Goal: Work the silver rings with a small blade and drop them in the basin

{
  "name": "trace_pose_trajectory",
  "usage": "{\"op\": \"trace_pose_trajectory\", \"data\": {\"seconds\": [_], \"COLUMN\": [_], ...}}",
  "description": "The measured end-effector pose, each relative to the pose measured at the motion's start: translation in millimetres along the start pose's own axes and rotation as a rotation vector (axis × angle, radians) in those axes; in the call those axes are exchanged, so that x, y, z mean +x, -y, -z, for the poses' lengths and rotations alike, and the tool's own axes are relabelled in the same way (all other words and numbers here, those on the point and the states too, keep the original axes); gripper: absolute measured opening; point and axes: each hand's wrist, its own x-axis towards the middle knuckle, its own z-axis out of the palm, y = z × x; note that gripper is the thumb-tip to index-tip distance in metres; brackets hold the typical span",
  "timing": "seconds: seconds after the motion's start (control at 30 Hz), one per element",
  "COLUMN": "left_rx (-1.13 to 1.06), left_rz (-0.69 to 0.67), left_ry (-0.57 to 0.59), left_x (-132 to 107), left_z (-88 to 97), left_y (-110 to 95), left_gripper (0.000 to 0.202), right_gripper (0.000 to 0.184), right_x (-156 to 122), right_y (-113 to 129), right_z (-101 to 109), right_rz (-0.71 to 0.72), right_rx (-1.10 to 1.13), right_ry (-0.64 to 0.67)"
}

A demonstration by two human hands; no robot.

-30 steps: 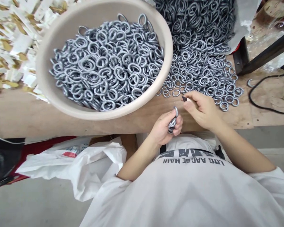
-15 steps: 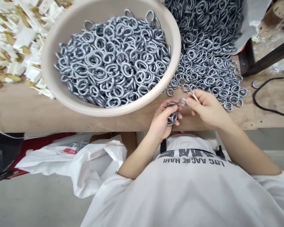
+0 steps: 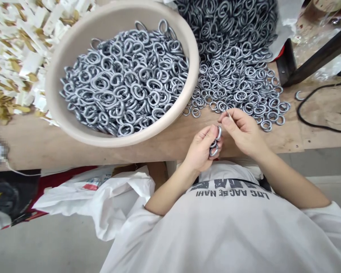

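My left hand (image 3: 200, 149) is closed round several grey metal rings (image 3: 214, 151), which show at its fingertips. Just right of it, my right hand (image 3: 241, 131) pinches a small slim piece (image 3: 229, 115) between thumb and forefinger; most of it is hidden, so its kind cannot be made out. The two hands are close together but apart, over the front of the wooden table (image 3: 184, 140). Behind my right hand spreads a heap of loose grey rings (image 3: 238, 81). A large beige basin (image 3: 125, 140) full of larger-looking grey rings stands to the left.
White and gold-coloured parts (image 3: 19, 57) are piled at the far left. On the right are a dark metal bar (image 3: 318, 57) and a black cable (image 3: 315, 121). A white plastic bag (image 3: 108, 201) hangs below the table edge at left.
The small ring that was held between both hands no longer shows there. My left hand has turned, its rings now at the fingertips. The view has shifted slightly.
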Motion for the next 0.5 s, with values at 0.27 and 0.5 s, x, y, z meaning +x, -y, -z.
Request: {"op": "trace_pose_trajectory", "data": {"seconds": [0.27,0.5], "left_rx": [-0.083,-0.028], "left_rz": [0.0,0.037], "left_ry": [0.023,0.097], "left_x": [1,-8], "left_z": [5.2,4.4], "left_y": [-2,-2], "left_gripper": [0.042,0.044], "right_gripper": [0.04,0.049], "right_x": [-18,-2], "right_y": [10,-5], "right_z": [7,11], "right_rz": [0.247,0.078], "right_rx": [-0.543,-0.386], "right_ry": [0.089,0.113]}}
